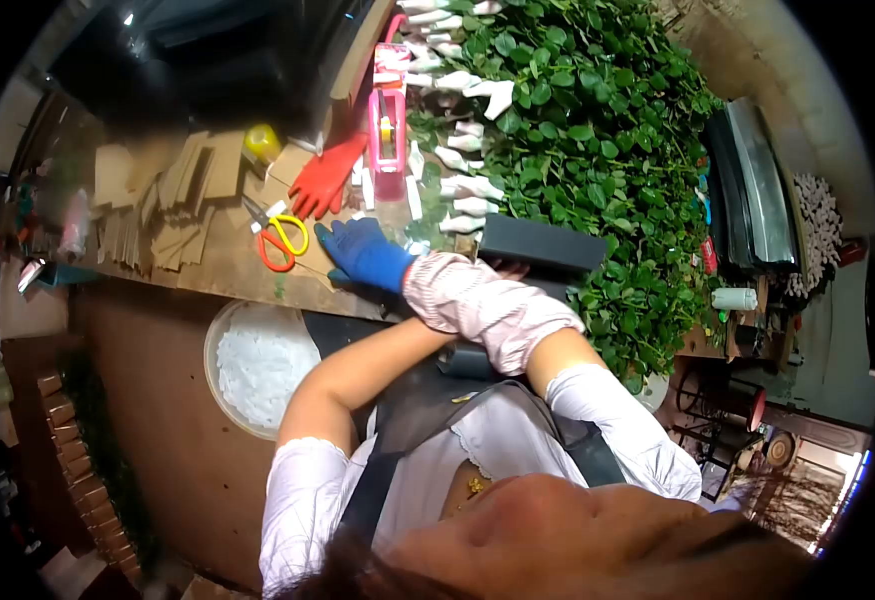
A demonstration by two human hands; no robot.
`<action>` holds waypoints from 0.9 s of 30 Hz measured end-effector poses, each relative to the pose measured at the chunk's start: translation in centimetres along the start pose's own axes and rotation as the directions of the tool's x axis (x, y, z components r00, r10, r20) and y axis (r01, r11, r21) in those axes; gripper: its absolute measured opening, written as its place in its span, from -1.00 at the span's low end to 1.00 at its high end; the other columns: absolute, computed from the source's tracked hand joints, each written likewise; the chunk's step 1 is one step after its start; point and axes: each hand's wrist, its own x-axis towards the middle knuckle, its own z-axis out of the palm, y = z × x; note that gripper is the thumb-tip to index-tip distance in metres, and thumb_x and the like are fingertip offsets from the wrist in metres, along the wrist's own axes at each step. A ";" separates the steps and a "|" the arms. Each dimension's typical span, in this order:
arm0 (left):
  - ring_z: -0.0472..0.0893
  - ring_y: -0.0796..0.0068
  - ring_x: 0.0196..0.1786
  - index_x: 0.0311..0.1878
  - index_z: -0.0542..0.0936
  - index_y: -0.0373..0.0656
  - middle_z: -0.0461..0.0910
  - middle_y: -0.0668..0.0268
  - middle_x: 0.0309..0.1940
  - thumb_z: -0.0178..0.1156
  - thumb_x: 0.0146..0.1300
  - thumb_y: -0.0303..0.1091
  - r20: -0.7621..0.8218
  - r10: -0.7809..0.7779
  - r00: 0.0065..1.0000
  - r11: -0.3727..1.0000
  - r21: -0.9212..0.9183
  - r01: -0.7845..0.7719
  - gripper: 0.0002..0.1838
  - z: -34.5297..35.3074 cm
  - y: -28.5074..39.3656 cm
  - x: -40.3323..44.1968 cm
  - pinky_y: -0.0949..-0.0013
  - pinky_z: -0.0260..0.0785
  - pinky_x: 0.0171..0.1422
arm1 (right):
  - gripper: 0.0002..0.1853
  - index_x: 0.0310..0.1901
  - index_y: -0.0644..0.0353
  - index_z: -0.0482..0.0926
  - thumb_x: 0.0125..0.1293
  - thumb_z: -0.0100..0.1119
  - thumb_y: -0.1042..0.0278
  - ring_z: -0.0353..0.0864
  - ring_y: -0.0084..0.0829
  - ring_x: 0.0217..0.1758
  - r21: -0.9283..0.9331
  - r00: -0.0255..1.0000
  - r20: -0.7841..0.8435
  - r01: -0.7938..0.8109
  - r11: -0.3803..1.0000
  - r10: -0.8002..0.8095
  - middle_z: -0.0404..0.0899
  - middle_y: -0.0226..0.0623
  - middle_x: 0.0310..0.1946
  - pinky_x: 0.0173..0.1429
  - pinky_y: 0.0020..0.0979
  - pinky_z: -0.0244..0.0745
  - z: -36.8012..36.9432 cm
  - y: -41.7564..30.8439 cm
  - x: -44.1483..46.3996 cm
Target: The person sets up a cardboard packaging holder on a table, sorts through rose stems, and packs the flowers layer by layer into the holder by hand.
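Seen from the right hand in its blue glove [366, 254], thin brown cardboard pieces [173, 205] stand between nine and ten o'clock on the brown tabletop [228, 262]. A round pale tub [212, 376] filled with white pieces sits between seven and eight. A glossy black mass [228, 60] at eleven is blurred and cut off above. Yellow-and-red-handled scissors [274, 228] lie at nine, near the glove; a limp red rubber glove [328, 182] lies at eleven. The right hand's fingers look parted; whether they pinch anything I cannot tell. A pink tape dispenser [388, 184] stands at twelve, white-wrapped bundle ends [470, 188] at two. The striped sleeve [488, 305] crosses over the left forearm, hiding most of the bare left hand [508, 268]; its grip cannot be told. Just beside its fingers, the long black box [543, 243] lies at three, covering part of the leafy green stems [598, 150].
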 end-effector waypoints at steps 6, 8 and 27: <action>-0.07 0.20 0.70 0.65 0.05 -0.07 -0.01 0.16 0.67 -0.26 0.51 0.27 -0.192 -0.009 0.981 0.956 0.288 0.065 -0.18 -2.0 1.3 -0.4 0.02 -0.32 0.73 | -0.39 0.31 0.16 0.44 0.26 0.28 0.11 0.71 -0.15 -0.10 0.056 0.963 0.047 -0.268 0.962 0.266 0.67 -0.13 -0.17 -0.10 -0.12 0.56 2.4 2.5 2.1; 0.10 0.16 0.63 0.64 0.06 -0.10 0.08 0.12 0.63 -0.12 0.51 0.16 -0.024 -0.123 0.992 0.659 -0.749 0.063 -0.21 -0.8 0.6 -0.5 0.05 -0.17 0.70 | -0.48 0.25 0.09 0.49 0.28 0.29 0.15 0.70 -0.09 -0.11 0.249 0.969 -0.186 -0.116 0.962 0.165 0.68 -0.17 -0.18 -0.07 -0.13 0.56 -0.8 3.5 -1.8; 0.69 0.10 -0.13 -0.13 0.69 -0.21 0.70 0.17 -0.20 0.27 0.19 -0.55 -0.779 -0.229 0.584 0.972 -0.146 0.186 -0.82 -21.3 -6.7 -3.9 0.20 0.54 0.00 | -0.58 -0.26 0.17 0.70 0.38 0.30 -0.10 0.68 -0.58 -0.49 0.568 0.590 0.631 -0.793 0.218 0.503 0.74 -0.40 -0.49 -0.27 -0.45 0.59 -5.0 8.8 -28.3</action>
